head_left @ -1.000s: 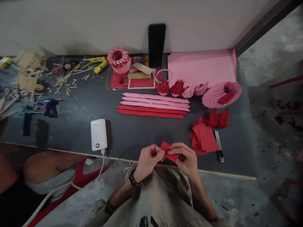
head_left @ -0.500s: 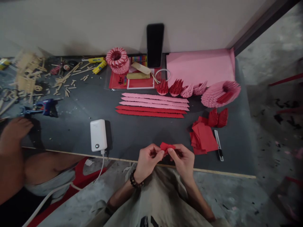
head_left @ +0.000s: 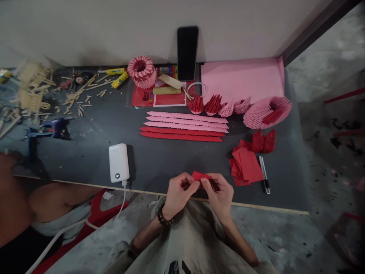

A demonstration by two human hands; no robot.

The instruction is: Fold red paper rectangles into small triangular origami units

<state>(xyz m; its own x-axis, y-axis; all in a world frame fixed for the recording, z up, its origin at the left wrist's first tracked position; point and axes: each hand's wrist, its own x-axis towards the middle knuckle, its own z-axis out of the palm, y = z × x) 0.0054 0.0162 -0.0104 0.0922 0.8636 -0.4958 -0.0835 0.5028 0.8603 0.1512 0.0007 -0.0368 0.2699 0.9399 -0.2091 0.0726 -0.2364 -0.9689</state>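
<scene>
A small folded piece of red paper (head_left: 199, 176) is pinched between my two hands over the front edge of the table. My left hand (head_left: 180, 192) grips its left end with thumb and fingers. Thumb and fingertips of my right hand (head_left: 219, 192) close on its right side. To the right lies a loose stack of red paper rectangles (head_left: 245, 165), with a box cutter (head_left: 264, 175) beside it. Two red folded-paper bundles (head_left: 263, 141) stand just behind the stack. Long pink strips (head_left: 186, 120) and red strips (head_left: 181, 134) of folded pieces lie ahead of my hands.
A white power bank (head_left: 118, 163) with a cable sits left of my hands. Behind are a ring-topped paper vase (head_left: 142, 72), a phone (head_left: 187, 53), pink paper (head_left: 242, 78) and a pink folded cone (head_left: 266, 113). Far left are a glue gun (head_left: 54, 129), wooden sticks and another person's arm (head_left: 13, 198).
My fingers have shifted slightly on the red paper, which now looks flatter. At the left, the other person's hand has drawn back from near the glue gun.
</scene>
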